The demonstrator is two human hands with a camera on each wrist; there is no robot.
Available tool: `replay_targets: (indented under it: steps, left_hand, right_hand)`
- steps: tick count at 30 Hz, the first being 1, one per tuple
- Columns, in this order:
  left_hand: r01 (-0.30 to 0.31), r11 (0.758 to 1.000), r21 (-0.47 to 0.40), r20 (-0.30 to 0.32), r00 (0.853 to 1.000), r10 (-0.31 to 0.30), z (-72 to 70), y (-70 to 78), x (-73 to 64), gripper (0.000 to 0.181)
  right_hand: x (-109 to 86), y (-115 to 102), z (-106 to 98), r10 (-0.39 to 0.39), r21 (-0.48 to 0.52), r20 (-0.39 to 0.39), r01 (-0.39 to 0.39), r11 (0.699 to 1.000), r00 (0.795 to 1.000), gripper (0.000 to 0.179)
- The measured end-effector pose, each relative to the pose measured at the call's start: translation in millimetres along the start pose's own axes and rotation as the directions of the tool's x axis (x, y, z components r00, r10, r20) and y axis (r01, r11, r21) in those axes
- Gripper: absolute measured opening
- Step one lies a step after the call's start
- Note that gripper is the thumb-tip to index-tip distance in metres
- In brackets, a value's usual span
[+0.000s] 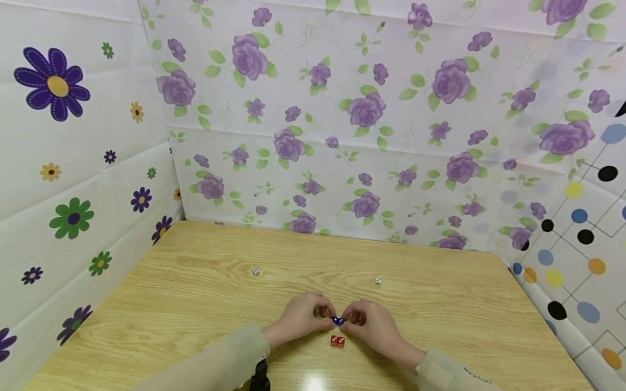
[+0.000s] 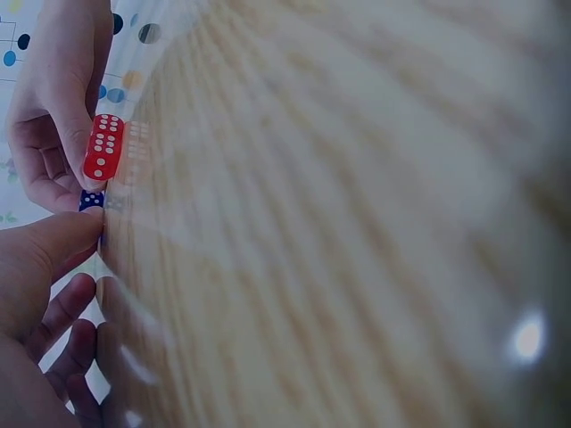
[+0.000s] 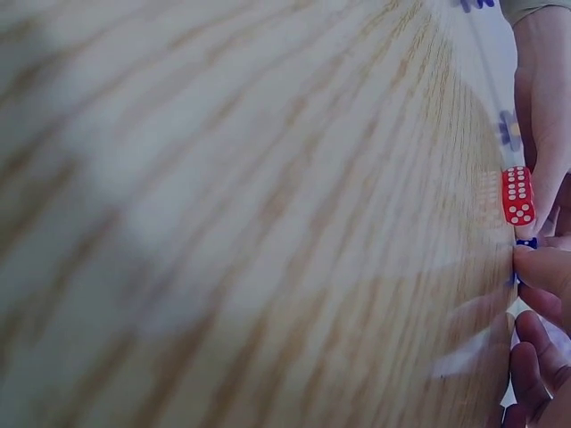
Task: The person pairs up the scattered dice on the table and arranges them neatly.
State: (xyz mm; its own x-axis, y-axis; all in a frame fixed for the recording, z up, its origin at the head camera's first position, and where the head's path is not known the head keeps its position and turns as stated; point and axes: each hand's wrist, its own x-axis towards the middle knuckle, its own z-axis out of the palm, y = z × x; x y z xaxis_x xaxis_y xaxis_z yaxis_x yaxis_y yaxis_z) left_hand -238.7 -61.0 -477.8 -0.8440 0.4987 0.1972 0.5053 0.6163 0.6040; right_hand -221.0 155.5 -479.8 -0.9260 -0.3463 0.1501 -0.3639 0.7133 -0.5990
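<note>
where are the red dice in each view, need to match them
Head: red dice low, just right of centre.
Left wrist: red dice toward left edge, above mid-height.
Right wrist: red dice near right edge, slightly above mid-height.
Shared landmark: blue dice close by.

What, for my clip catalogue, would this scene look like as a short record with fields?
Left hand: pinches at the blue dice from the left
Right hand: pinches at the blue dice from the right
Red dice: two, side by side, nearer the person than the blue dice
White dice: two, set apart, beyond the hands
Table: wood-grain
Back covering: purple flowers, green leaves
</note>
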Motion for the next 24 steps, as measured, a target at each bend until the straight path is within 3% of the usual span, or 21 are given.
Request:
replay_targets:
  steps: [9, 17, 24]
  left_hand:
    - [-0.013, 1.000, -0.004, -0.005, 1.000, 0.013, 1.3, -1.4, -0.8, 0.010]
    - [0.006, 1.000, 0.015, 0.001, 1.000, -0.006, 3.2, -3.2, 0.0, 0.011]
    - [0.008, 1.000, 0.016, 0.010, 1.000, -0.008, 3.3, -4.0, 0.2, 0.011]
  right_hand:
    - [-0.2, 0, 0, 0.000, -0.001, 0.000, 0.000, 1.000, 1.000, 0.011]
    - [7.9, 3, -14, -0.009, 0.079, 0.071, 0.003, 0.997, 0.997, 0.020]
    - [22.8, 12, -33, -0.042, 0.026, -0.013, 0.043, 0.999, 0.999, 0.021]
